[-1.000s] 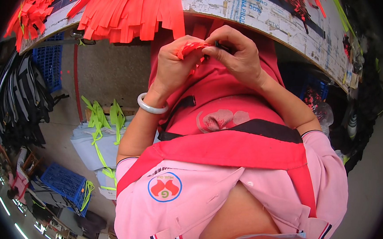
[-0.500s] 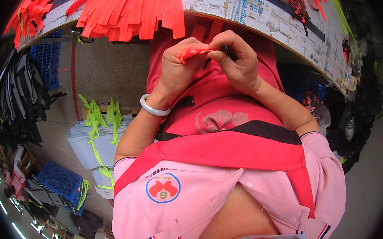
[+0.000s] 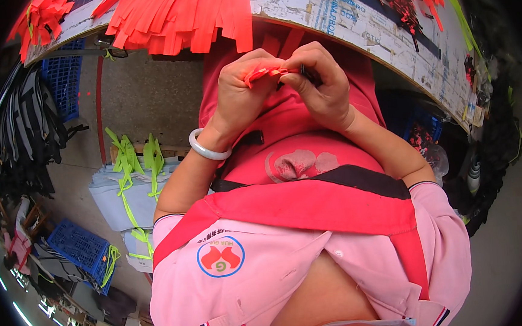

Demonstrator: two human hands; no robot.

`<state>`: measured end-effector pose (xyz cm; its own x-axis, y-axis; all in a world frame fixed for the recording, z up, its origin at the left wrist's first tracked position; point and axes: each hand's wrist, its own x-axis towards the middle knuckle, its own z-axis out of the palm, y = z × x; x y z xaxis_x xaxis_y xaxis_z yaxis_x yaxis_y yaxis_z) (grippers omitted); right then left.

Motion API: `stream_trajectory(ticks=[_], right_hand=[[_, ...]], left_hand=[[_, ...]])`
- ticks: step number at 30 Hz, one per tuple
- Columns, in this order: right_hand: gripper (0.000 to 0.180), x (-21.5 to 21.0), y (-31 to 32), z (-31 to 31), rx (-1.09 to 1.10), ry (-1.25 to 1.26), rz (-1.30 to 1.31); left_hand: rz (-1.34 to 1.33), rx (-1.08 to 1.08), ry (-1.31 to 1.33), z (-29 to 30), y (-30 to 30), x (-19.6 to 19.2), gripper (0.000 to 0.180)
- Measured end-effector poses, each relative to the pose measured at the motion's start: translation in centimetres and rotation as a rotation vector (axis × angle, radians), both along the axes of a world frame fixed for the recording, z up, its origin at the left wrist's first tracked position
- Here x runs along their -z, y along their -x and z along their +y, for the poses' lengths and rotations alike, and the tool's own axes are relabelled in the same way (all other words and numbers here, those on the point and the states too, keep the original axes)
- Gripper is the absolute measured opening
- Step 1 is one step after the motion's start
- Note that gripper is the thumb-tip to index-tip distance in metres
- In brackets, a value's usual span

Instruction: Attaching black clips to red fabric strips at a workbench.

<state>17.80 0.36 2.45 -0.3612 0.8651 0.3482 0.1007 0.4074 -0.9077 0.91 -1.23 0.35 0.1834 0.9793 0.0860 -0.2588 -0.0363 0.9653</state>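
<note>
Seemingly midway, your left hand [image 3: 245, 86] clamps a red-orange fabric bunch [image 3: 261, 74] before your red apron [image 3: 312, 208], your right hand [image 3: 323, 77] pinches a small black item [image 3: 308, 73], and long red-orange strips [image 3: 181, 17] remain on the scuffed white tabletop [image 3: 298, 4].

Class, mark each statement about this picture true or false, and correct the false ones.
1. The left hand holds a small bunch of red strips. True.
2. A white bangle circles the right wrist. False: the bangle is on the left wrist.
3. More red strips hang over the edge of the table. True.
4. The hands are held far apart. False: the right hand is close beside the left.
5. Yellow-green ribbons lie across pale sheets on the left side of the picture. True.
6. The apron is blue. False: the apron is red.
</note>
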Motion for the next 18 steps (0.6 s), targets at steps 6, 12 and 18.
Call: stream_trajectory(ticks=[6, 12, 18], right_hand=[[0.013, 0.70, -0.07, -0.03, 0.009, 0.043, 0.039], [0.013, -0.03, 0.02, -0.20, 0.026, -0.023, -0.024], [0.013, 0.41, -0.09, -0.06, 0.042, 0.012, -0.002]], left_hand=[[0.054, -0.030, -0.038, -0.17, 0.06, -0.40, 0.014], [0.079, -0.024, -0.056, -0.45, 0.19, -0.01, 0.017], [0.105, -0.019, -0.061, -0.26, 0.05, -0.09, 0.018]])
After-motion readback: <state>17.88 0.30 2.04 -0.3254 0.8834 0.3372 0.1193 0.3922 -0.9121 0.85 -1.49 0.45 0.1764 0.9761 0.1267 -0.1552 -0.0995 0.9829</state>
